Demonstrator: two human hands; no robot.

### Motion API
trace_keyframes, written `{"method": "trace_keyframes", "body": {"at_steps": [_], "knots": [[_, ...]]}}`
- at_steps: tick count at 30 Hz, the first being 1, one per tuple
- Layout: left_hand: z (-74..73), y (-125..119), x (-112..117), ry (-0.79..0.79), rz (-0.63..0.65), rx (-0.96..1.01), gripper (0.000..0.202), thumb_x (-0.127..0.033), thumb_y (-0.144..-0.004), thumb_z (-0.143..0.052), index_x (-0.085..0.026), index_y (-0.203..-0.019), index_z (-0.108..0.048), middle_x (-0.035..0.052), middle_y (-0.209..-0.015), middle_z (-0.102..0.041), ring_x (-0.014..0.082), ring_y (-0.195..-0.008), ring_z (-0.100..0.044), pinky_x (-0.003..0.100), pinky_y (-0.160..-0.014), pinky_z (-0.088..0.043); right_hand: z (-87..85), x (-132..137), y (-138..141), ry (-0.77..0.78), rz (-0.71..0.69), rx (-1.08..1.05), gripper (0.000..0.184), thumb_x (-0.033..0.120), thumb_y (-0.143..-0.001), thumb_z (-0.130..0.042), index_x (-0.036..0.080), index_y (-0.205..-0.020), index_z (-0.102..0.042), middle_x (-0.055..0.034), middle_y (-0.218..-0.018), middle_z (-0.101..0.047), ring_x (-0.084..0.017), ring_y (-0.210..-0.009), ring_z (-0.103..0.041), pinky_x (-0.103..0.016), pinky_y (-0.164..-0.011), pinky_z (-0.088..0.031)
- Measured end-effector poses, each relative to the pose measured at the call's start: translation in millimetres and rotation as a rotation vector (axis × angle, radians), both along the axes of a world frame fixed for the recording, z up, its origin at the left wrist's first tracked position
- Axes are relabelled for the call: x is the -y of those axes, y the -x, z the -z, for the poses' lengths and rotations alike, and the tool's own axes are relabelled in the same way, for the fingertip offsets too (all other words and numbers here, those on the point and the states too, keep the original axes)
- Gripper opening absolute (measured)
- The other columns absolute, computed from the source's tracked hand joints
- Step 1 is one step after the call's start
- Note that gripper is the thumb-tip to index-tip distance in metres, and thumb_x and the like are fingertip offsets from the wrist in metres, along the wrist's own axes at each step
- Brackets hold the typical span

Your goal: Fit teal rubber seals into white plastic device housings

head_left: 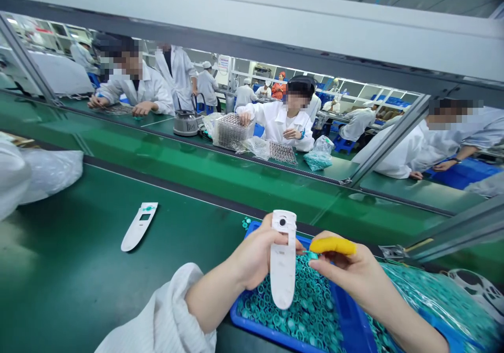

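Observation:
My left hand (252, 253) grips a white plastic housing (282, 279), long with a rounded lower end, a round hole near its top and a rectangular window below that. Just right of it, my right hand (346, 263), with a yellow cover on one finger, pinches a small teal plastic part (312, 255) between fingertips. Beneath both hands lies a blue tray (271, 332) full of teal ring-like parts (295, 316). A second white housing (138, 229), with a teal part at its top end, rests on the green table to the left.
Several loose teal pieces (246, 222) lie beside the tray's far corner. A clear bag of teal parts (437, 295) sits at right. Plastic bagging (51, 174) is at far left. Beyond the metal frame, co-workers in white coats sit at a green bench with a wire rack (232, 132).

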State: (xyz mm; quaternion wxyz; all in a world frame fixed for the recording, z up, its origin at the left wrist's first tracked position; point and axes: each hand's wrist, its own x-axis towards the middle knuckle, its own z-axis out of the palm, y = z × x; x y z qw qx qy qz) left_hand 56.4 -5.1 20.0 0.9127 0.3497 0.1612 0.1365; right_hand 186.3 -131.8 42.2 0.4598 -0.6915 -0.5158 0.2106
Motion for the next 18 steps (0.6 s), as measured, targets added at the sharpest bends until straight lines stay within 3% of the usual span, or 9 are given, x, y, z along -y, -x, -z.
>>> {"method": "trace_keyframes", "body": {"at_steps": [4, 9, 12, 18], "knots": [[4.9, 1.8, 12.3, 0.051, 0.197, 0.052, 0.054, -0.019, -0.053, -0.053, -0.020, -0.105, -0.041, -0.0003, -0.082, -0.064, 0.0177, -0.069, -0.066, 0.030, -0.067, -0.043, -5.5, 1.5, 3.0, -0.168, 0.053, 0.351, 0.006, 0.026, -0.078, -0.065, 0.023, -0.084, -0.064, -0.0007, -0.080, -0.066, -0.014, -0.067, -0.065, -0.021, -0.059, -0.054], [2.0, 5.5, 22.4, 0.022, 0.257, 0.068, 0.060, -0.017, -0.051, -0.052, -0.020, -0.109, -0.041, -0.0016, -0.084, -0.062, 0.0153, -0.065, -0.064, 0.030, -0.069, -0.044, 0.4, -2.1, 3.3, -0.303, 0.014, 0.763, 0.018, 0.016, -0.081, -0.061, 0.024, -0.097, -0.059, -0.0016, -0.087, -0.067, -0.014, -0.077, -0.065, -0.022, -0.065, -0.054], [-2.0, 8.1, 27.1, -0.034, 0.236, 0.067, 0.056, -0.018, -0.056, -0.054, -0.019, -0.110, -0.041, -0.0022, -0.078, -0.061, 0.0133, -0.063, -0.062, 0.028, -0.069, -0.043, 2.3, -3.9, 4.1, -0.336, -0.018, 0.845, 0.016, 0.016, -0.081, -0.060, 0.023, -0.095, -0.058, -0.0027, -0.085, -0.066, -0.017, -0.086, -0.063, -0.028, -0.072, -0.054], [-7.4, 15.5, 34.8, -0.134, 0.230, 0.067, 0.045, -0.017, -0.066, -0.052, -0.016, -0.109, -0.040, -0.0003, -0.073, -0.059, 0.0143, -0.069, -0.059, 0.027, -0.068, -0.043, 2.8, 9.1, 8.8, -0.331, 0.031, 0.814, 0.021, 0.021, -0.080, -0.063, 0.025, -0.099, -0.056, -0.0032, -0.086, -0.065, -0.019, -0.087, -0.062, -0.031, -0.069, -0.052]]}}
